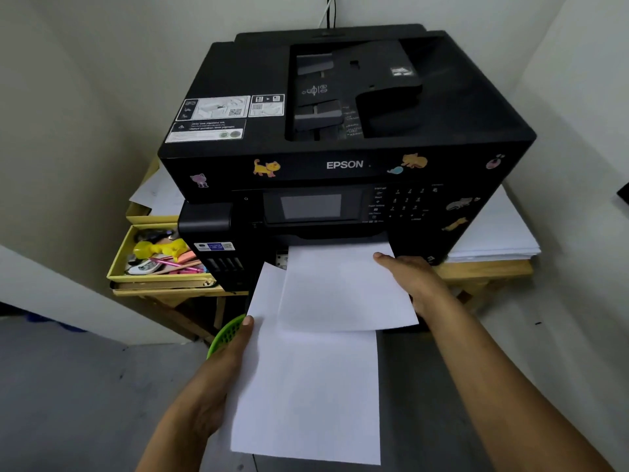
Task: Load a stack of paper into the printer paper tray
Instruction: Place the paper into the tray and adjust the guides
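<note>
**Paper at the printer's mouth**

My right hand (413,281) grips a plain white sheet (343,287) at the black printer (340,158) front slot. My left hand (221,366) clasps a second blank sheet (313,393), lower, partly beneath the first.

Printer (343,137) on wooden table (490,269), open drawer of clutter (160,255) left of printer, paper pile (493,233) right of printer, two sheets (323,335) before printer's front, basket (226,333) below-left of printer
</note>
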